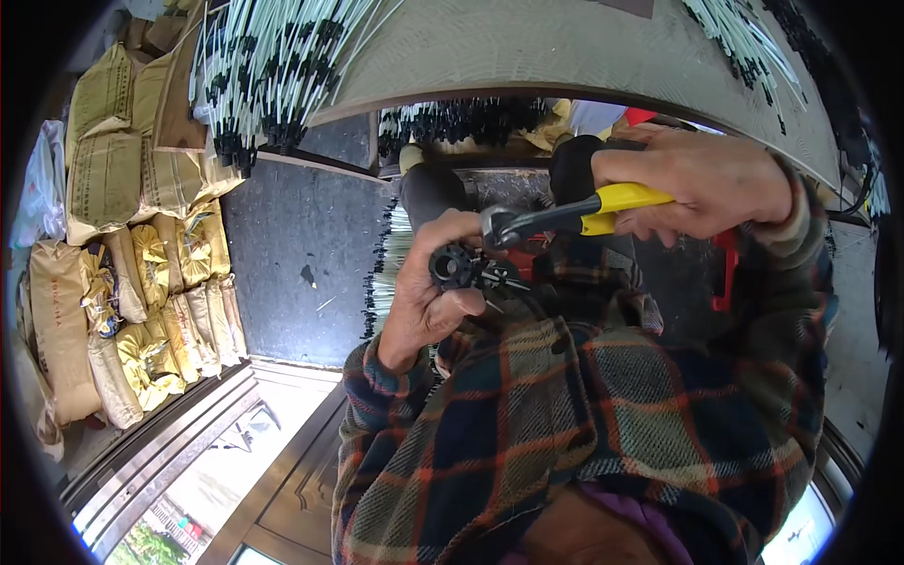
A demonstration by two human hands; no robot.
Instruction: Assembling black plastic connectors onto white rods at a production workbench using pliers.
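Note:
My left hand (420, 303) is closed round a black slotted plastic hub (452, 266), its round end turned up. Short dark pieces and thin pale rods stick out beside the hub, partly hidden by the fingers. My right hand (702, 184) grips pliers (556, 217) by their yellow handles. The metal head of the pliers lies just above the hub, close to the left thumb and forefinger. From this angle I cannot tell whether the jaws touch the hub or bite on anything.
A worktop (527, 56) spans the far side, with bundles of thin white rods with black ends (282, 71) on it. More such rods (386, 264) lie lower, left of my legs. Stacked brown sacks (104, 169) and yellow-wrapped packages (146, 363) stand at the left.

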